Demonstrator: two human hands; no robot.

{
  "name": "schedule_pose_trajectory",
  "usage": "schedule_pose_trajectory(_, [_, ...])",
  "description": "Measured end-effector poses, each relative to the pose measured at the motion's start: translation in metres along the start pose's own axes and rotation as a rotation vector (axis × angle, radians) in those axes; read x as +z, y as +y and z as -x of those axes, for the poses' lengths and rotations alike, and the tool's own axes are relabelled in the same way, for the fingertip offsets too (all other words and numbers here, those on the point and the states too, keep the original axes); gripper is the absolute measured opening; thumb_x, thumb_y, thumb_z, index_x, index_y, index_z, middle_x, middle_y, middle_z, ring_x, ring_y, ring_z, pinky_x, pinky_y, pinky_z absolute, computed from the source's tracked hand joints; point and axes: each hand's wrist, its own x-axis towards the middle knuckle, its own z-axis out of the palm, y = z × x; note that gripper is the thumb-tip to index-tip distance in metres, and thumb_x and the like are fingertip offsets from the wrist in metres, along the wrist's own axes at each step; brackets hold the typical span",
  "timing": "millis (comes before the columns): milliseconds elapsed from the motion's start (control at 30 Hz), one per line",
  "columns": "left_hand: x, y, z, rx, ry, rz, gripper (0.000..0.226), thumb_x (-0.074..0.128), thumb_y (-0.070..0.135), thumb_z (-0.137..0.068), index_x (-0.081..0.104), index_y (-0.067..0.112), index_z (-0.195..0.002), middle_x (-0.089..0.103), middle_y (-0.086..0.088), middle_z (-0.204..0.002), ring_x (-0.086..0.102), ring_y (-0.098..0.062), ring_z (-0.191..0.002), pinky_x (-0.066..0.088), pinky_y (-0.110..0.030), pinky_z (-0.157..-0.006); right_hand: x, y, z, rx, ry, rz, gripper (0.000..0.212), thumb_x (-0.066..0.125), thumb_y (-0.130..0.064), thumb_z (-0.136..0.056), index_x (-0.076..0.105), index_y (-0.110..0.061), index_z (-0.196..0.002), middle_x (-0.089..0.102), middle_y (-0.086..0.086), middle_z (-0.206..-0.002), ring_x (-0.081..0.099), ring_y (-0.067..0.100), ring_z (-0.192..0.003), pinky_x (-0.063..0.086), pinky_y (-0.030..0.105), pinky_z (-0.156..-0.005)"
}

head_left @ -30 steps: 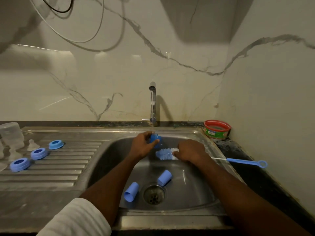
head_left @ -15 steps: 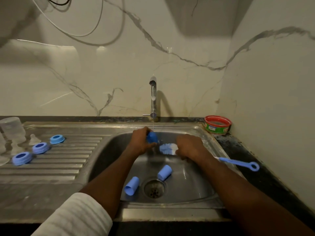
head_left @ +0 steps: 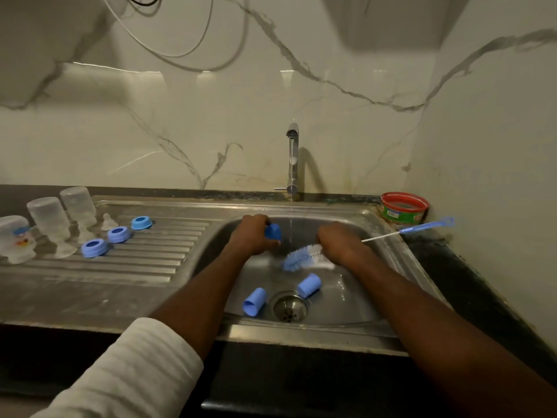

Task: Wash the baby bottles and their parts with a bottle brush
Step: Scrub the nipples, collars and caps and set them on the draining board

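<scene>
The red tub (head_left: 404, 211) by the wall has a label too blurred to read. Over the sink (head_left: 401, 257), the left hand (head_left: 253, 238) grips a blue cap (head_left: 273, 231) beside the running water; the right hand (head_left: 342, 244) clutches the bottle brush (head_left: 301, 257), its fingers hidden underneath.

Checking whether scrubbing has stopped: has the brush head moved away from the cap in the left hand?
Yes. The brush head now sits lower and apart from the cap, nearer the drain.

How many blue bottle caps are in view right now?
3: one blue plastic cap in the left hand, two lying in the steel sink basin beside the drain, left and right. None obviously hidden.
</scene>
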Motion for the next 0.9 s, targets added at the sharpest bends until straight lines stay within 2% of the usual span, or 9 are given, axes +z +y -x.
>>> schedule_pose_trajectory(100, [-0.006, -0.006, 0.002, 0.011, 0.06, 0.032, 0.06, 0.088, 0.028, -0.075, 0.061, 0.015, -0.127, 0.063, -0.009, -0.125, 0.062, -0.022, -0.11, 0.054, -0.04, -0.097, -0.003, -0.006, -0.003, -0.004, 0.047, -0.091, 0.023, 0.062, -0.016, -0.096, 0.064, -0.011, -0.118, 0.063, 0.014, -0.117, 0.063, 0.03, -0.102, 0.043, 0.032, -0.075])
schedule_pose_trajectory(267, [-0.023, 0.001, 0.003, 0.154, 0.529, 0.19, 0.048, 0.083, 0.032, -0.078, 0.061, 0.015, -0.118, 0.065, -0.001, -0.11, 0.06, -0.014, -0.096, 0.05, -0.027, -0.084, -0.013, -0.006, -0.008, -0.077, 0.273, -0.235, 0.023, 0.068, -0.027, -0.093, 0.066, -0.018, -0.114, 0.068, 0.008, -0.108, 0.066, 0.026, -0.095, 0.054, 0.039, -0.084])
schedule_pose_trajectory(300, [-0.022, -0.002, 0.003, 0.127, 0.492, 0.177, 0.048, 0.084, 0.033, -0.079, 0.061, 0.015, -0.117, 0.065, -0.002, -0.11, 0.06, -0.014, -0.096, 0.049, -0.027, -0.084, -0.011, -0.006, -0.01, -0.07, 0.248, -0.235, 0.024, 0.069, -0.028, -0.093, 0.066, -0.018, -0.114, 0.067, 0.007, -0.107, 0.065, 0.025, -0.093, 0.054, 0.037, -0.083])
schedule_pose_trajectory(400, [-0.012, -0.012, 0.01, -0.06, 0.067, -0.005, 0.053, 0.089, 0.031, -0.073, 0.063, 0.012, -0.115, 0.066, -0.009, -0.116, 0.062, -0.019, -0.098, 0.052, -0.033, -0.086, -0.003, -0.005, -0.013, -0.024, 0.027, -0.159, 0.033, 0.071, -0.032, -0.091, 0.066, -0.014, -0.118, 0.064, 0.008, -0.109, 0.062, 0.023, -0.093, 0.045, 0.031, -0.077])
schedule_pose_trajectory(433, [-0.011, -0.013, 0.011, -0.078, 0.007, -0.036, 0.054, 0.09, 0.029, -0.072, 0.063, 0.012, -0.115, 0.066, -0.011, -0.117, 0.062, -0.021, -0.1, 0.053, -0.035, -0.088, -0.001, -0.004, -0.012, -0.017, 0.022, -0.155, 0.033, 0.07, -0.03, -0.091, 0.066, -0.014, -0.12, 0.063, 0.009, -0.111, 0.061, 0.023, -0.093, 0.044, 0.031, -0.076])
schedule_pose_trajectory(567, [-0.018, -0.001, 0.01, -0.007, 0.216, 0.077, 0.053, 0.087, 0.027, -0.077, 0.061, 0.012, -0.121, 0.065, -0.007, -0.119, 0.061, -0.021, -0.109, 0.052, -0.034, -0.093, -0.002, -0.005, -0.012, -0.013, 0.212, -0.207, 0.03, 0.073, -0.025, -0.088, 0.069, -0.019, -0.117, 0.067, 0.008, -0.11, 0.065, 0.023, -0.094, 0.055, 0.035, -0.082])
schedule_pose_trajectory(700, [-0.011, -0.005, 0.018, -0.059, -0.03, -0.039, 0.055, 0.088, 0.025, -0.074, 0.06, 0.012, -0.12, 0.062, -0.01, -0.122, 0.061, -0.024, -0.11, 0.053, -0.035, -0.095, 0.008, -0.003, -0.008, -0.022, 0.099, -0.182, 0.029, 0.071, -0.017, -0.089, 0.069, -0.019, -0.118, 0.066, 0.008, -0.114, 0.064, 0.022, -0.093, 0.044, 0.029, -0.071])
schedule_pose_trajectory(833, [-0.019, 0.003, 0.013, 0.005, 0.27, 0.097, 0.051, 0.084, 0.033, -0.08, 0.06, 0.014, -0.12, 0.065, -0.006, -0.117, 0.062, -0.02, -0.104, 0.054, -0.038, -0.091, -0.002, -0.006, -0.009, -0.005, 0.21, -0.289, 0.029, 0.073, -0.026, -0.089, 0.07, -0.02, -0.117, 0.069, 0.006, -0.109, 0.065, 0.021, -0.092, 0.051, 0.03, -0.079])
schedule_pose_trajectory(900, [-0.017, 0.002, 0.014, -0.023, 0.169, 0.064, 0.049, 0.085, 0.034, -0.079, 0.061, 0.016, -0.117, 0.066, -0.004, -0.116, 0.062, -0.018, -0.1, 0.055, -0.035, -0.088, -0.002, -0.007, -0.008, -0.019, 0.216, -0.279, 0.029, 0.073, -0.025, -0.089, 0.07, -0.019, -0.117, 0.069, 0.007, -0.109, 0.065, 0.021, -0.092, 0.051, 0.03, -0.077])
